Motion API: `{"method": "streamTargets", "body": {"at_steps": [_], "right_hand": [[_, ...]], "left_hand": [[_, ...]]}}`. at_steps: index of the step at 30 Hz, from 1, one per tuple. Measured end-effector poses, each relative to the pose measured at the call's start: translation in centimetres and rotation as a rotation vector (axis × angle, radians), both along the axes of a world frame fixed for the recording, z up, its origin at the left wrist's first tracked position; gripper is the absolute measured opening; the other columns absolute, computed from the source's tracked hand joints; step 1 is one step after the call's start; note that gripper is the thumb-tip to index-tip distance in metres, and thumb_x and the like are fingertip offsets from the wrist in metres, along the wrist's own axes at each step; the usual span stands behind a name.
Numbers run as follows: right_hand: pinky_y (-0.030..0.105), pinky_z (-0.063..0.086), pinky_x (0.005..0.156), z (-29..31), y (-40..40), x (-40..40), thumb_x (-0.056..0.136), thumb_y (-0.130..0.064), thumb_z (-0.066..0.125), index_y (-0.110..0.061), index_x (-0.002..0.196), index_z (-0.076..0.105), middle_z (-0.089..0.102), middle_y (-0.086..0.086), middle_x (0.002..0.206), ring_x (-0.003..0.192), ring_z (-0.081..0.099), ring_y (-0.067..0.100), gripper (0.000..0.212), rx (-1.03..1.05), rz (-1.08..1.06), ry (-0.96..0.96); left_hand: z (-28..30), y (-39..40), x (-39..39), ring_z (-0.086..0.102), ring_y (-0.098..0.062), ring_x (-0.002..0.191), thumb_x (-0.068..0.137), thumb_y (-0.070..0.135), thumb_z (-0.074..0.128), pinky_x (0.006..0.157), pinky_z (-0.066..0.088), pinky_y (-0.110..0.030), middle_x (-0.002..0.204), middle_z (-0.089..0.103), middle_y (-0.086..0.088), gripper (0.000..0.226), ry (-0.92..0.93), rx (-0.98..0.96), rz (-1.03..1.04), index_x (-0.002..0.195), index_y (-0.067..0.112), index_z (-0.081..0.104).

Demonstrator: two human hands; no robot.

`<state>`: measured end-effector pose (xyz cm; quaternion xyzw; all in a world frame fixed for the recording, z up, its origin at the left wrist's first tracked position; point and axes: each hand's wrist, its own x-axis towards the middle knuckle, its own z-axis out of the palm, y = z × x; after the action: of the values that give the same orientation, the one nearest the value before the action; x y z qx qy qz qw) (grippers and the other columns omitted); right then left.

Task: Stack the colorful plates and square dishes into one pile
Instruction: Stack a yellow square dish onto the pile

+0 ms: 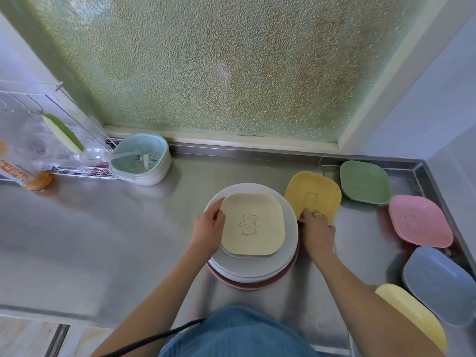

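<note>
A pile of round plates (pixel 288 243) stands at the centre of the steel counter, whitish ones over a reddish one at the bottom. On top lies a cream square dish (pixel 260 210) with a bear drawing. My left hand (pixel 210 226) holds the cream dish's left edge. My right hand (pixel 318 229) grips the near edge of a yellow square dish (pixel 316 186) just right of the pile. Further right lie a green square dish (pixel 364 181), a pink one (pixel 419 220), a blue one (pixel 440 284) and a pale yellow one (pixel 412 313).
A mint drainer basket (pixel 140 157) stands at the back left beside a wire rack (pixel 85 172) with clear containers. A frosted window (pixel 219 65) closes the back. The counter's raised rim (pixel 438 191) runs along the right.
</note>
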<state>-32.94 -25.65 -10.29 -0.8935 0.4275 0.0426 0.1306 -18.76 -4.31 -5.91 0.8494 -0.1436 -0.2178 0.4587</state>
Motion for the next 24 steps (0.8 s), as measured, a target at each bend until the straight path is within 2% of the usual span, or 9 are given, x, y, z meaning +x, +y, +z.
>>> {"method": "streamTargets", "body": {"at_steps": [2, 4, 7, 10, 15, 17, 20, 22, 24], "right_hand": [[0.04, 0.037, 0.079, -0.1, 0.3, -0.5, 0.091, -0.014, 0.038, -0.017, 0.101, 0.056, 0.058, 0.01, 0.104, 0.102, 0.049, 0.032, 0.021, -0.028, -0.038, -0.063], [0.038, 0.038, 0.074, 0.0, 0.3, -0.9, 0.092, -0.01, 0.036, -0.015, 0.103, 0.06, 0.059, 0.012, 0.101, 0.098, 0.049, 0.034, 0.026, -0.049, -0.053, -0.124], [0.037, 0.039, 0.068, 1.8, 0.4, -1.0, 0.094, -0.008, 0.04, -0.01, 0.099, 0.065, 0.061, 0.015, 0.093, 0.09, 0.053, 0.036, 0.026, -0.085, -0.142, -0.366], [0.04, 0.043, 0.068, 4.6, 1.2, -0.1, 0.093, -0.007, 0.049, -0.007, 0.1, 0.068, 0.065, 0.016, 0.092, 0.086, 0.056, 0.036, 0.02, -0.117, -0.165, -0.577], [0.04, 0.044, 0.066, 8.6, 5.6, 0.9, 0.082, 0.0, 0.065, -0.01, 0.094, 0.072, 0.062, 0.009, 0.076, 0.074, 0.057, 0.031, 0.018, -0.164, 0.101, -0.807], [0.038, 0.043, 0.066, 9.1, 7.9, 0.4, 0.077, -0.001, 0.069, -0.015, 0.093, 0.072, 0.06, 0.004, 0.073, 0.072, 0.057, 0.026, 0.021, -0.195, 0.258, -0.804], [0.034, 0.048, 0.065, 8.1, 10.7, -1.4, 0.071, -0.003, 0.074, -0.021, 0.095, 0.072, 0.061, 0.0, 0.077, 0.074, 0.06, 0.023, 0.03, -0.235, 0.457, -0.642], [0.031, 0.05, 0.067, 7.3, 11.7, -2.6, 0.068, -0.006, 0.078, -0.024, 0.094, 0.073, 0.064, -0.002, 0.079, 0.075, 0.063, 0.021, 0.031, -0.242, 0.531, -0.499], [0.033, 0.048, 0.071, 7.2, 11.7, -3.3, 0.079, -0.016, 0.069, -0.024, 0.095, 0.072, 0.066, -0.003, 0.084, 0.08, 0.063, 0.021, 0.018, -0.174, 0.554, -0.445]], "left_hand": [[-0.1, 0.0, 0.0, 0.044, -0.009, 0.055, 0.089, 0.014, 0.037, 0.052, 0.037, -0.016, 0.069, 0.058, -0.003, 0.046, -0.004, 0.003, 0.008, 0.126, 0.034, 0.054], [-0.2, 0.0, -0.1, 0.044, -0.008, 0.054, 0.089, 0.014, 0.037, 0.049, 0.036, -0.012, 0.067, 0.059, -0.004, 0.046, -0.018, 0.005, 0.011, 0.126, 0.034, 0.054], [-0.4, 0.0, -0.1, 0.046, -0.011, 0.058, 0.089, 0.016, 0.036, 0.054, 0.039, -0.021, 0.082, 0.066, -0.016, 0.046, -0.008, 0.001, 0.018, 0.127, 0.037, 0.053], [-0.4, 0.0, -0.2, 0.045, -0.011, 0.057, 0.089, 0.018, 0.035, 0.053, 0.038, -0.022, 0.086, 0.066, -0.015, 0.047, 0.001, -0.006, 0.019, 0.127, 0.04, 0.052], [0.4, -0.1, -0.3, 0.05, 0.005, 0.065, 0.092, 0.021, 0.037, 0.062, 0.042, -0.014, 0.079, 0.059, 0.02, 0.042, 0.042, -0.042, 0.035, 0.121, 0.044, 0.056], [0.9, -0.1, -0.1, 0.053, 0.006, 0.076, 0.094, 0.023, 0.038, 0.066, 0.041, -0.014, 0.088, 0.061, 0.021, 0.035, 0.093, -0.101, 0.062, 0.116, 0.038, 0.061], [1.9, -0.6, 0.1, 0.059, -0.009, 0.083, 0.095, 0.029, 0.039, 0.066, 0.045, -0.021, 0.088, 0.066, 0.011, 0.029, 0.21, -0.273, 0.174, 0.102, 0.026, 0.067], [2.3, -1.1, 0.0, 0.061, -0.013, 0.087, 0.094, 0.035, 0.039, 0.068, 0.048, -0.027, 0.094, 0.066, 0.005, 0.03, 0.313, -0.351, 0.246, 0.108, 0.024, 0.063], [2.5, -1.6, -0.2, 0.06, -0.017, 0.097, 0.093, 0.037, 0.041, 0.08, 0.049, -0.033, 0.106, 0.064, 0.002, 0.031, 0.32, -0.328, 0.244, 0.113, 0.025, 0.061]]}}
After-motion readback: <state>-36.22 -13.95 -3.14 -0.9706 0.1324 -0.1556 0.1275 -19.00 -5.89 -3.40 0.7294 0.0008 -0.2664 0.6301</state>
